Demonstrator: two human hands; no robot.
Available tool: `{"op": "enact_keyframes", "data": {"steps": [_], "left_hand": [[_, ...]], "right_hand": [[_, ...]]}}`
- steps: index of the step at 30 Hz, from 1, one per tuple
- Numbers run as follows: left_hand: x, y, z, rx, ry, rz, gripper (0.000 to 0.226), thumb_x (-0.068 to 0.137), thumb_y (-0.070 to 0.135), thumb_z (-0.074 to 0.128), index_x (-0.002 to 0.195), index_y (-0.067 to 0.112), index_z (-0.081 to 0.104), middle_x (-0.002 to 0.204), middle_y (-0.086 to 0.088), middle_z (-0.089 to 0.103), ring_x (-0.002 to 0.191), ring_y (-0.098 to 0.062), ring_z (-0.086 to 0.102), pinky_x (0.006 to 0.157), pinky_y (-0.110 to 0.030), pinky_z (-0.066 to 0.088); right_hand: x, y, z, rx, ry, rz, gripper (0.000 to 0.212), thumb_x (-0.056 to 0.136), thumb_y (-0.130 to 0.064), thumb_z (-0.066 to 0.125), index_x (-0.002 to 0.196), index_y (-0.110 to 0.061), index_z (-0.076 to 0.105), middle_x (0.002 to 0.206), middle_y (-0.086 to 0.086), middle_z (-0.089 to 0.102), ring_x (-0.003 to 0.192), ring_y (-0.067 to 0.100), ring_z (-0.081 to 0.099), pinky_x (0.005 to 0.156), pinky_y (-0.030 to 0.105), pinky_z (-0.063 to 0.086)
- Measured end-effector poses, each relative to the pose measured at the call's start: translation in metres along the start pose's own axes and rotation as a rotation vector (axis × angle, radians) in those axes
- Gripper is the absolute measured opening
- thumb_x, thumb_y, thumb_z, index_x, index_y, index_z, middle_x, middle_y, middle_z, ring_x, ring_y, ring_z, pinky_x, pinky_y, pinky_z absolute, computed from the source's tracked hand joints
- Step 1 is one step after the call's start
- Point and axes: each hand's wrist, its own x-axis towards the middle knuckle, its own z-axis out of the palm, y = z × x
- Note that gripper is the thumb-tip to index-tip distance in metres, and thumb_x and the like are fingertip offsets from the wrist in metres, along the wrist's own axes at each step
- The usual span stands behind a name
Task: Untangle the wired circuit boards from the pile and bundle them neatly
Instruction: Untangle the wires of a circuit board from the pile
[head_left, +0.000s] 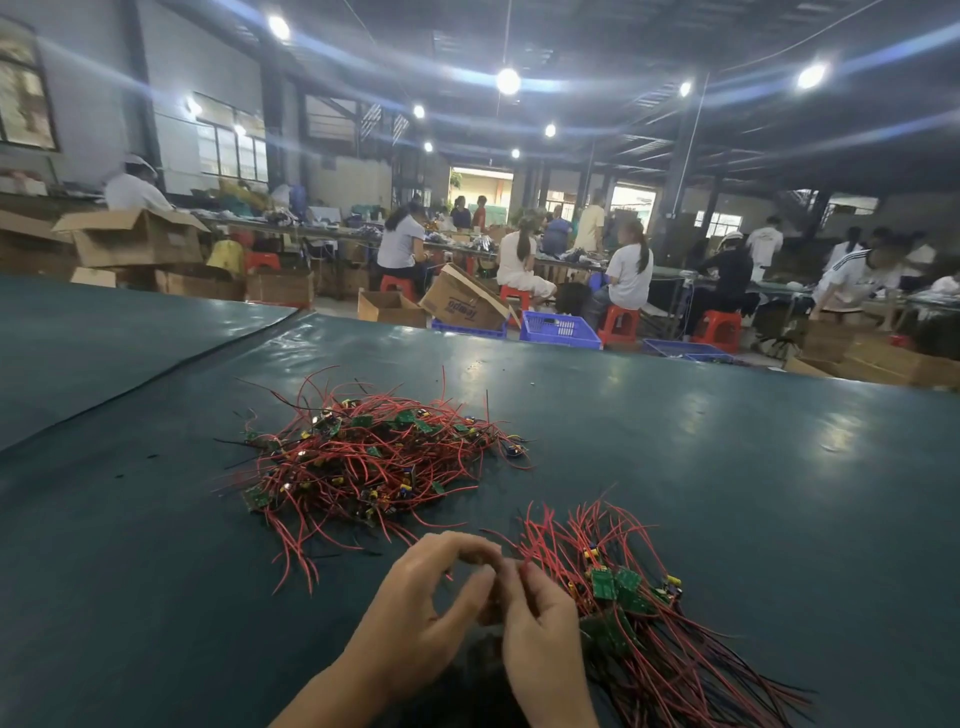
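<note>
A tangled pile (371, 457) of small green circuit boards with red and black wires lies on the dark green desk (701, 467). Nearer than the pile and to its right, a sorted bundle (639, 618) lies with its wires fanned out. Just left of that bundle and near of the pile, the two hands meet fingertip to fingertip. The right hand (540, 639) has curled fingers pinching the bundle's edge wires. The left hand (426, 613) is curled too, but I cannot tell if it holds anything.
</note>
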Motion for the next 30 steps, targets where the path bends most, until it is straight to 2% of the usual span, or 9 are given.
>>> {"op": "enact_keyframes", "data": {"steps": [2,4,6,9,11,14,18,25,30], "left_hand": [[0.002,-0.002,-0.002,-0.004,0.070,-0.059,0.031,0.091,0.045,0.046,0.080,0.024,0.066,0.080,0.010,0.065,0.079,-0.010,0.060,0.072,-0.033,0.048],[0.004,-0.004,-0.004,-0.043,0.070,-0.192,0.056,0.096,0.053,0.037,0.063,0.018,0.065,0.064,0.000,0.064,0.063,-0.013,0.059,0.065,-0.036,0.048],[0.006,-0.002,-0.005,-0.092,-0.021,-0.366,0.072,0.095,0.058,0.028,0.057,0.011,0.066,0.059,-0.006,0.067,0.057,-0.018,0.062,0.064,-0.033,0.051],[0.007,0.000,-0.004,-0.134,-0.198,-0.550,0.076,0.087,0.061,0.025,0.060,0.008,0.072,0.064,-0.007,0.072,0.051,-0.010,0.062,0.056,-0.017,0.047],[0.008,0.000,-0.002,-0.218,-0.283,-0.600,0.071,0.088,0.059,0.029,0.067,0.008,0.073,0.065,-0.007,0.072,0.050,-0.007,0.061,0.053,-0.014,0.044],[0.008,0.002,-0.002,-0.443,-0.326,-0.541,0.047,0.096,0.041,0.044,0.068,0.012,0.067,0.062,-0.004,0.067,0.053,-0.012,0.061,0.052,-0.021,0.046],[0.009,0.004,-0.003,-0.397,-0.131,-0.510,0.028,0.094,0.022,0.056,0.069,0.017,0.067,0.060,0.000,0.065,0.055,-0.011,0.061,0.051,-0.021,0.045],[0.014,0.007,-0.003,-0.555,0.113,-0.580,0.020,0.092,0.018,0.057,0.087,0.001,0.068,0.076,-0.012,0.073,0.061,-0.018,0.066,0.047,-0.023,0.049],[0.013,0.007,-0.002,-0.600,0.117,-0.566,0.018,0.091,0.018,0.056,0.089,0.002,0.063,0.080,-0.012,0.074,0.071,-0.022,0.070,0.052,-0.028,0.055]], "right_hand": [[0.002,-0.001,-0.004,0.014,0.056,-0.038,0.028,0.099,-0.014,0.048,0.082,-0.011,0.069,0.054,-0.003,0.057,0.050,0.007,0.052,0.051,0.022,0.045],[0.001,-0.004,-0.005,0.108,0.071,-0.028,0.031,0.100,-0.016,0.044,0.081,-0.004,0.065,0.051,-0.003,0.047,0.043,0.007,0.042,0.043,0.021,0.041],[-0.001,-0.006,-0.005,0.165,0.068,-0.038,0.036,0.101,-0.018,0.041,0.077,-0.001,0.061,0.049,-0.003,0.039,0.042,0.009,0.038,0.041,0.025,0.041],[-0.004,-0.010,-0.005,0.197,0.025,-0.065,0.042,0.095,-0.028,0.044,0.066,-0.003,0.059,0.047,0.000,0.037,0.042,0.014,0.036,0.042,0.029,0.039],[-0.007,-0.013,-0.005,0.180,-0.027,-0.081,0.043,0.091,-0.033,0.046,0.057,-0.011,0.059,0.047,0.001,0.038,0.041,0.013,0.037,0.044,0.028,0.037],[-0.012,-0.014,-0.002,0.149,-0.101,-0.128,0.041,0.088,-0.034,0.049,0.055,-0.010,0.057,0.045,-0.002,0.037,0.037,0.009,0.034,0.039,0.020,0.033],[-0.009,-0.013,-0.003,0.188,-0.028,-0.139,0.041,0.085,-0.032,0.050,0.071,0.005,0.058,0.046,0.000,0.039,0.039,0.012,0.035,0.038,0.023,0.034],[0.003,-0.003,-0.008,0.131,0.099,0.027,0.027,0.098,-0.021,0.051,0.084,-0.008,0.070,0.064,0.006,0.061,0.047,0.011,0.049,0.039,0.024,0.043],[-0.001,-0.001,-0.002,-0.034,0.008,0.039,0.037,0.094,-0.029,0.057,0.063,-0.015,0.072,0.057,0.019,0.058,0.049,0.018,0.054,0.046,0.028,0.046]]}}
